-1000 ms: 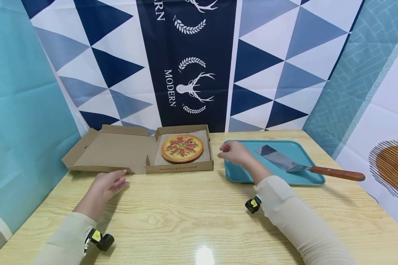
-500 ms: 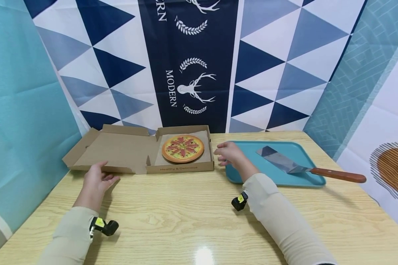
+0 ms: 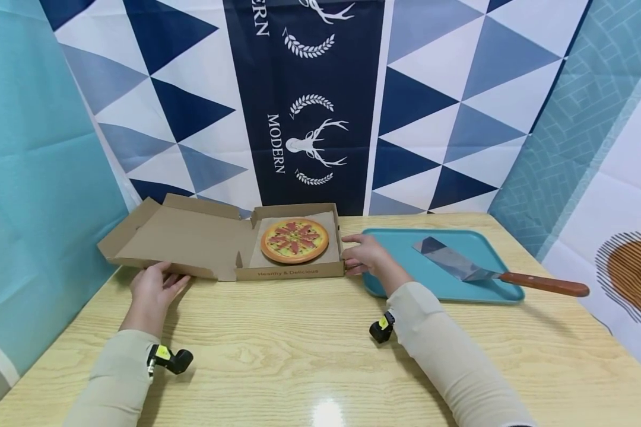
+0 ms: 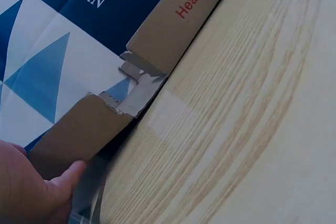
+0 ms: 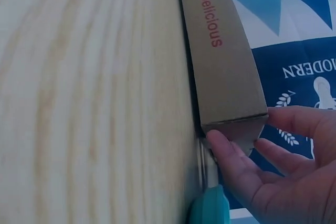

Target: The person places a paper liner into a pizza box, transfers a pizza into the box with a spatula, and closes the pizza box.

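Observation:
An unfolded cardboard pizza box [image 3: 291, 273] stands at the back of the table, its lid [image 3: 187, 237] laid out to the left. A pizza [image 3: 294, 240] with red toppings sits on paper in the base. My left hand [image 3: 152, 293] holds the lid's front flap, thumb on the outer face in the left wrist view, other fingers behind it. The lid's left part is tilted up slightly. At the base's right side wall, my right hand [image 3: 367, 255] rests its fingertips; in the right wrist view its thumb [image 5: 223, 145] is at the lower corner, fingers spread along the wall.
Right of the box lies a blue tray [image 3: 395, 284]. A metal spatula [image 3: 456, 261] is on it, its wooden handle [image 3: 545, 281] sticking out past the right rim. Patterned cloth [image 3: 310, 89] hangs close behind the table [image 3: 267, 356].
The left hand has moved left along the lid's front flap and taken hold of it; the lid has risen a little. The right hand has moved left from the tray to the box's side.

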{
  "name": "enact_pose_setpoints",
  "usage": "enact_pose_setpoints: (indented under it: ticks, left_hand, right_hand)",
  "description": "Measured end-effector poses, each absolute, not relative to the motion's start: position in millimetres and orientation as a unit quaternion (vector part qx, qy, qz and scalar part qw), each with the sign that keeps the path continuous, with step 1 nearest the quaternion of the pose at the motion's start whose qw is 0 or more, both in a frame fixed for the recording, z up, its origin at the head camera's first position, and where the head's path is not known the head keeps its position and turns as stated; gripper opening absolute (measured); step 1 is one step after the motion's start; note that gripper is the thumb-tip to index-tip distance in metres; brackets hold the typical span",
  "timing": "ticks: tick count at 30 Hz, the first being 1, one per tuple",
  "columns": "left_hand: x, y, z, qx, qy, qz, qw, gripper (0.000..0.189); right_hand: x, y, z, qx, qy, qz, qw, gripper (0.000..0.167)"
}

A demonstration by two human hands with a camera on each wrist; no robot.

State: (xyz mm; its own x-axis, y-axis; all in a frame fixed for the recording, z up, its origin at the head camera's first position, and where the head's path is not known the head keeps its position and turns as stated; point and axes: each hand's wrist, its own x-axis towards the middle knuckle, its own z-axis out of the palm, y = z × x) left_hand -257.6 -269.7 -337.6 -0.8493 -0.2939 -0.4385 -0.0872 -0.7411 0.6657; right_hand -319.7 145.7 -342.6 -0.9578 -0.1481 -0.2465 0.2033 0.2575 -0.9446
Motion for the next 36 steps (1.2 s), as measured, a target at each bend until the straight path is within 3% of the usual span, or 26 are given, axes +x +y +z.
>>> enact_pose_setpoints:
  ticks: [9,25,36]
  left_hand:
    - [-262.6,-264.0,-339.6,0.287,-0.337,-0.886,0.137,0.096]
    - [-255.0,-256.8,-339.1,0.283,-0.398,-0.854,0.179,0.092]
    - [-247.3,-262.0,-330.7,0.231,-0.483,-0.821,0.197,0.087]
  right_hand:
    - [-320.8,143.3,-343.3,0.022,0.775,-0.616,0.139,0.062]
    - [-306.7,141.2,-346.9,0.006,0.778,-0.612,0.141,0.062]
    - [-286.4,131.6,-344.1,0.009,0.771,-0.619,0.152,0.063]
